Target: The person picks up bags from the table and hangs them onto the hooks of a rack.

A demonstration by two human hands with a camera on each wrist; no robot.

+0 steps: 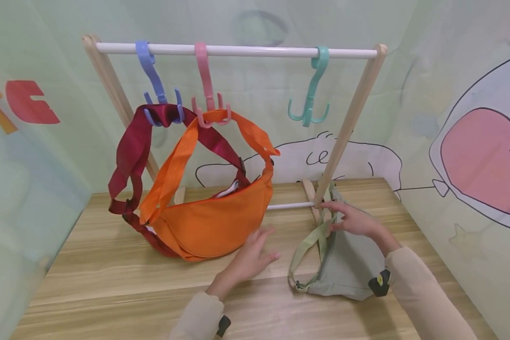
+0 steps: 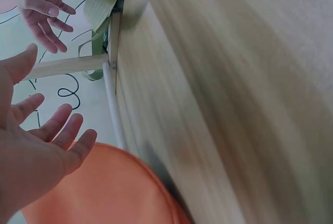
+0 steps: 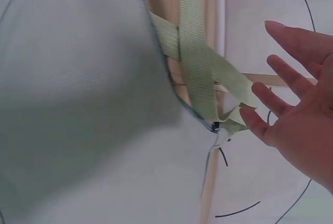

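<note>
Near right fingers, ribbed strap

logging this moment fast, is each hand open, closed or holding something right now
Left hand: open, holding nothing, near the orange bag.
Right hand: open, holding nothing, near the grey bag.

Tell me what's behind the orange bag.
Behind the orange bag is a dark red bag: its strap and slivers of its body show around the edges. A white lower bar also runs behind. Most of the dark red bag's body is covered and can't be seen.
</note>
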